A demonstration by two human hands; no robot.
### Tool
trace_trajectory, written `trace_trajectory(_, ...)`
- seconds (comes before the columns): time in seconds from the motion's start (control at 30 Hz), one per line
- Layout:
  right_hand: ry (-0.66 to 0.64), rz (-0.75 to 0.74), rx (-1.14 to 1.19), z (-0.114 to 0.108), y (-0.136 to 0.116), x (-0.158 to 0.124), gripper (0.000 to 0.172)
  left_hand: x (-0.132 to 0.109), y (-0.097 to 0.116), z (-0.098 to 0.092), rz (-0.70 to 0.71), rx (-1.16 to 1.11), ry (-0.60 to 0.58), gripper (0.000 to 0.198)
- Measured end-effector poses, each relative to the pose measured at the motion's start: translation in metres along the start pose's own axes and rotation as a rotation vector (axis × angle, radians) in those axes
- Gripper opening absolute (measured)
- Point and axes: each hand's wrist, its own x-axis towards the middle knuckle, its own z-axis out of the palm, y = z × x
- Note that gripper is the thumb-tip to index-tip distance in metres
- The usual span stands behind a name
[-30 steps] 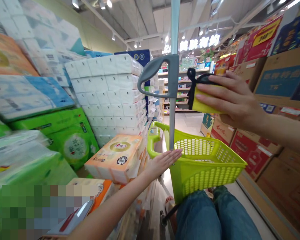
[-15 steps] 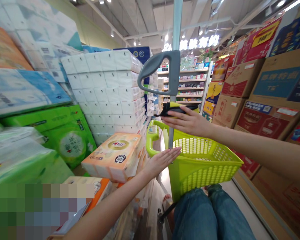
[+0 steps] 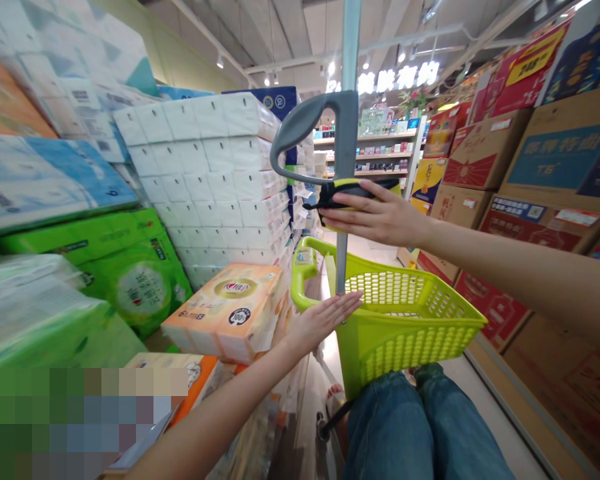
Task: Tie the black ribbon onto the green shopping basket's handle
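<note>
A lime-green shopping basket with slotted walls is fixed to an upright metal pole. My left hand lies flat with straight fingers on the basket's near rim, beside the foot of the pole. Higher up, my right hand presses a folded black-and-yellow cloth around the pole, its fingers stretched across it; the thumb side is partly hidden. Just above the cloth sits a grey looped handle on the pole.
Stacked white tissue packs and an orange tissue pack line the left side. Cardboard cartons rise on the right. Jeans-clad legs are below the basket, with a wheel near the floor.
My right hand has moved up the pole with the cloth, to just below the grey handle. My left hand stays on the basket rim.
</note>
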Motion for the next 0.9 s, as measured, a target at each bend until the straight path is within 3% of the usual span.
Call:
trace_trajectory(0.13,-0.137,-0.122,0.115,0.059,-0.032,-0.033,0.060,-0.004,0.009,0.013,0.011,-0.048,0.005,0.063)
trace_trajectory(0.2,-0.170,-0.230,0.176,0.077,-0.040,-0.045,0.059,-0.005,0.013,0.018,0.029,-0.076,0.012,0.060)
trace_trajectory(0.27,-0.180,-0.279,0.193,0.073,-0.036,-0.045,0.061,-0.005,0.012,0.017,0.017,-0.064,0.007,0.061)
trace_trajectory(0.33,-0.166,-0.241,0.158,0.051,-0.022,-0.034,0.062,-0.003,0.009,0.013,0.005,-0.027,0.005,0.063)
trace_trajectory(0.47,0.044,-0.069,0.018,0.011,0.003,-0.007,0.067,0.001,0.001,0.003,0.002,0.036,0.009,0.063)
trace_trajectory(0.53,0.179,-0.054,-0.069,0.015,0.004,-0.004,0.067,0.001,0.001,0.003,0.007,0.059,0.014,0.063)
trace_trajectory(0.6,0.255,-0.132,-0.182,0.034,-0.006,-0.009,0.063,0.000,0.003,0.005,0.012,0.082,0.019,0.063)
trace_trajectory(0.73,0.221,-0.446,-0.374,0.066,-0.024,-0.026,0.046,-0.002,0.006,0.011,0.010,0.098,0.017,0.062)
trace_trajectory(0.8,0.184,-0.528,-0.431,0.059,-0.019,-0.025,0.043,-0.002,0.007,0.012,0.002,0.092,0.022,0.063)
trace_trajectory(0.9,0.190,-0.441,-0.443,0.025,0.001,-0.008,0.052,-0.001,0.005,0.010,-0.002,0.084,0.035,0.063)
